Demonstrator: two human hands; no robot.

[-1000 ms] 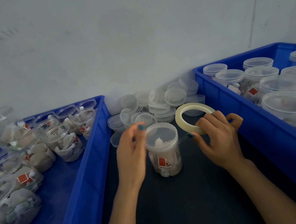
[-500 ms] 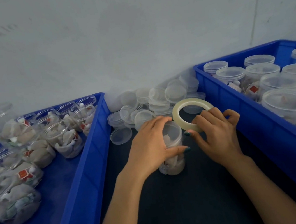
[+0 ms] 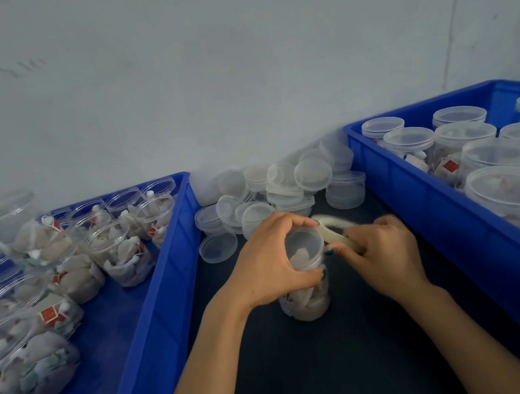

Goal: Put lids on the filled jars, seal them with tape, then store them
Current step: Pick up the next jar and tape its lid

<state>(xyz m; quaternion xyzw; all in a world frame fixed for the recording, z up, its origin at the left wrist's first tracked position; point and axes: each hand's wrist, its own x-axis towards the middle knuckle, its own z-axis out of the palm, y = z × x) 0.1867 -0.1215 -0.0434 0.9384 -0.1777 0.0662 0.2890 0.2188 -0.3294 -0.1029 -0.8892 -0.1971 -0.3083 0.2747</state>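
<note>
A clear plastic jar [image 3: 309, 302] filled with pale sachets stands on the dark mat between two bins, its clear lid [image 3: 303, 245] on top. My left hand [image 3: 267, 262] grips the jar just under the lid, fingers and thumb curled round it. My right hand [image 3: 381, 250] holds a pale roll of tape [image 3: 331, 235], motion-blurred, pressed against the lid's right side. The roll is partly hidden behind my right fingers.
The left blue bin [image 3: 174, 257] holds several open filled jars. Several lidded jars stand in the right blue bin [image 3: 418, 205]. A heap of loose clear lids [image 3: 284, 187] lies against the white wall behind the jar, one lid [image 3: 218, 248] lying apart.
My left hand went from beside the jar to gripping it near the lid. The tape roll came down from behind the jar to the lid's right side with my right hand.
</note>
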